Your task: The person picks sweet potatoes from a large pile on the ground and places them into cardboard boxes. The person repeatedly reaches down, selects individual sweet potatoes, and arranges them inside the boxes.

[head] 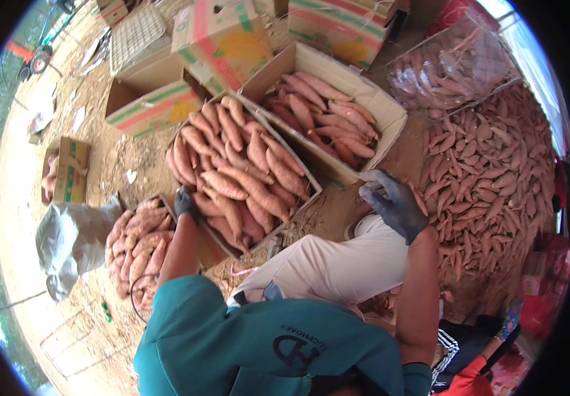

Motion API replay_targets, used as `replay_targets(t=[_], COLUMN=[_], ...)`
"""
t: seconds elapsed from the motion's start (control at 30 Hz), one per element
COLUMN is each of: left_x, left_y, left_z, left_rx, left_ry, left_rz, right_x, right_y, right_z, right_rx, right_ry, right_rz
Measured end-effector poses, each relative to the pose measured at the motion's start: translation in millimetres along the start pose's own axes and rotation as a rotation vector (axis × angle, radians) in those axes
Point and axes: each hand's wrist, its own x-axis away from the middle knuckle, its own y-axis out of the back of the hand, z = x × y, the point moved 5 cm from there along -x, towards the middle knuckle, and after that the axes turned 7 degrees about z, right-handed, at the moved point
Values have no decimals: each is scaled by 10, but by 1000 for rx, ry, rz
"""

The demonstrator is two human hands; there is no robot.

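My left hand, in a dark glove, is at the near left edge of a cardboard box heaped with sweet potatoes. Its fingers are partly hidden, so whether it grips the rim or a root does not show. My right hand, also gloved and dusty, hovers above my knee with its fingers bent and apart. No object shows in it. Close to its fingertips is the near corner of a second cardboard box, partly filled with reddish sweet potatoes.
A large heap of sweet potatoes covers the ground at right, below a plastic-wrapped load. Left are a rounded pile of roots, a grey sack and a small carton. More cartons stand ahead. Another person's arm shows lower right.
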Motion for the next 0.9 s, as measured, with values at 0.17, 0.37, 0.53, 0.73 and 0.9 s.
replay_targets(t=[0.17,0.37,0.53,0.73,0.9], left_x=[518,594,-569,-1050,-1096], left_y=[8,-1445,-2190,-2765,-2840], left_z=[-1905,-3697,-4135,-4125,-4144], left_rx=[-161,-306,-673,-917,-822], left_ry=[-660,-1093,-818,-571,-485], left_rz=[-262,78,129,364,323], right_x=[-8,52,88,-127,-719], right_y=[68,338,355,863,1075], right_z=[-101,-162,2,-771,-2046], right_rx=[85,-231,532,20,120], right_ry=[-85,114,90,-161,-471], right_rz=[82,-155,-6,-77,-276])
